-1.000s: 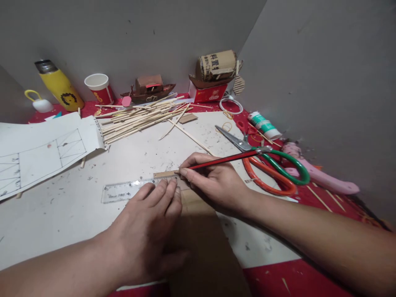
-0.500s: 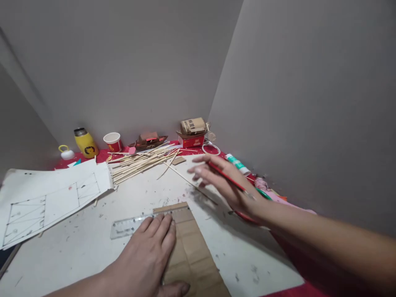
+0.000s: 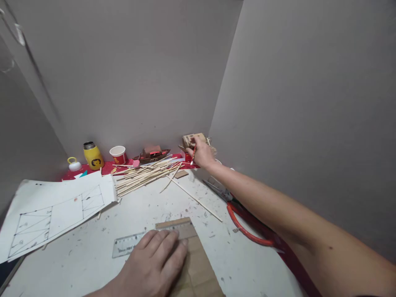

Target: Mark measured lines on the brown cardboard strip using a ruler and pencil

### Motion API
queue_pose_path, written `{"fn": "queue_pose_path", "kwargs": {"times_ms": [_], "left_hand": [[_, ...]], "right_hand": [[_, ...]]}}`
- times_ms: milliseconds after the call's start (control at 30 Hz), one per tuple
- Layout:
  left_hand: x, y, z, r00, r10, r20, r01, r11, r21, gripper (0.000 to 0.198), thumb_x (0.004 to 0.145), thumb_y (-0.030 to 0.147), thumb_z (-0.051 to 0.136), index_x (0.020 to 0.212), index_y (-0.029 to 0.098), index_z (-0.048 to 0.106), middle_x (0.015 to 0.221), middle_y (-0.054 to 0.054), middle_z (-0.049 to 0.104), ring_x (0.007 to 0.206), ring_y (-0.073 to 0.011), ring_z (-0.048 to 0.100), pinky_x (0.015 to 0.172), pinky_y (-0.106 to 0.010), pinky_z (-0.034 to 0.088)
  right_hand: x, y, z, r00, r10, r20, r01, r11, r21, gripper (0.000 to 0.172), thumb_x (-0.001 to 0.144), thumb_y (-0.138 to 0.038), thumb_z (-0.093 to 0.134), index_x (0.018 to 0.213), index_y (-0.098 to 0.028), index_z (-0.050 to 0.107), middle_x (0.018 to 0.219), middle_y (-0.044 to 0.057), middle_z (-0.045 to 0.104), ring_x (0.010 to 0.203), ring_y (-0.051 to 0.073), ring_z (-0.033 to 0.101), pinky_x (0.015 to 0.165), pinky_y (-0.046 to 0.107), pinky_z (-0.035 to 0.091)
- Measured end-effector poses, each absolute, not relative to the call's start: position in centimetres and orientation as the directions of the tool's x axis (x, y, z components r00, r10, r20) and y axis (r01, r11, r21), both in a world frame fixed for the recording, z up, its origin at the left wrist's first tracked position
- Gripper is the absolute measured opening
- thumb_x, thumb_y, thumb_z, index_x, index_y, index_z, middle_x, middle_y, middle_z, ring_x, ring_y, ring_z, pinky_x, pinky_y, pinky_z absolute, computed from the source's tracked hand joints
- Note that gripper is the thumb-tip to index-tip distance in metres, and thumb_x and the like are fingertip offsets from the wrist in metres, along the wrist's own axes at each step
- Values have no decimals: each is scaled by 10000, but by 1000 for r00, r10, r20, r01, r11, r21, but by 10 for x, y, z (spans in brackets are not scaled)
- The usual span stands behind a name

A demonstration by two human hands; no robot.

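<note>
My left hand (image 3: pixel 157 260) lies with its fingers flat across a clear ruler (image 3: pixel 123 246) and a brown cardboard sheet (image 3: pixel 199 268). The ruler rests near the sheet's far edge, and the hand hides part of both. My right hand (image 3: pixel 204 154) is stretched to the back of the table, with a slim red pencil (image 3: pixel 194 154) held in its fingers. It is in front of a cardboard model boat (image 3: pixel 188 140) on a red box; whether it touches the boat I cannot tell. Scissors with red handles (image 3: pixel 244 231) lie beneath the right forearm.
A pile of thin wooden sticks (image 3: pixel 145 177) lies at the back, with a single stick (image 3: pixel 201 202) nearer. Left is a paper with drawn lines (image 3: pixel 64 210). Along the wall stand a yellow bottle (image 3: pixel 93 156), a paper cup (image 3: pixel 118 154) and another model boat (image 3: pixel 151 154).
My right hand has moved away from me towards the back boat, still with the pencil. The red-handled scissors now show more fully. My left hand stays on the ruler and cardboard.
</note>
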State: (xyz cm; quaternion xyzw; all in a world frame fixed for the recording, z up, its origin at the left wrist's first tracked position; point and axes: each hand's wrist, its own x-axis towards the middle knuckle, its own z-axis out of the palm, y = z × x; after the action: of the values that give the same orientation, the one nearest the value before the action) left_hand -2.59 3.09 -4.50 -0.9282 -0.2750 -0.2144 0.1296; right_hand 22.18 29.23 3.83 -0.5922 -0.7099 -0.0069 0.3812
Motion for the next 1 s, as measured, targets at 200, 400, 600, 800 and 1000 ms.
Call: {"fn": "queue_pose_path", "kwargs": {"times_ms": [200,400,600,800,1000], "left_hand": [[-18,27,-24,680,281,677,484,-866,-127,406,1021,236,327,1285,73,589,1133,-154,724,1042,-253,643,905,-388,496],[-13,24,-12,770,316,554,432,-897,-88,710,929,679,410,1203,62,627,1124,-161,715,958,-257,656,833,-379,508],[-10,28,-17,779,328,533,446,-889,-105,658,960,628,362,1112,81,695,1069,-106,741,918,-214,636,799,-342,494],[-10,25,-15,797,321,511,441,-888,-131,533,996,499,358,1133,85,664,1116,-113,721,960,-222,638,848,-359,482],[-16,17,-14,788,407,461,481,-875,-51,389,951,361,484,1188,80,609,1135,-138,704,1020,-236,645,943,-407,487]], "right_hand": [[184,301,29,-196,885,422,933,301,-198,351,965,-347,618,1268,-170,592,1259,100,622,1061,231,646,888,440,564],[176,296,33,-124,929,348,980,170,-103,347,968,-351,613,1251,-152,594,1205,98,641,1009,218,660,856,423,572],[188,296,34,-158,923,351,978,195,-72,262,995,-175,493,1165,-57,653,1078,302,684,897,285,701,642,397,386],[210,294,41,-187,878,441,967,245,-77,235,935,-180,589,1128,-90,689,1085,301,697,796,237,680,594,374,304],[221,272,52,-301,765,570,914,402,-57,250,918,-177,582,1153,-144,661,1165,164,711,1002,230,667,766,310,467]]}}
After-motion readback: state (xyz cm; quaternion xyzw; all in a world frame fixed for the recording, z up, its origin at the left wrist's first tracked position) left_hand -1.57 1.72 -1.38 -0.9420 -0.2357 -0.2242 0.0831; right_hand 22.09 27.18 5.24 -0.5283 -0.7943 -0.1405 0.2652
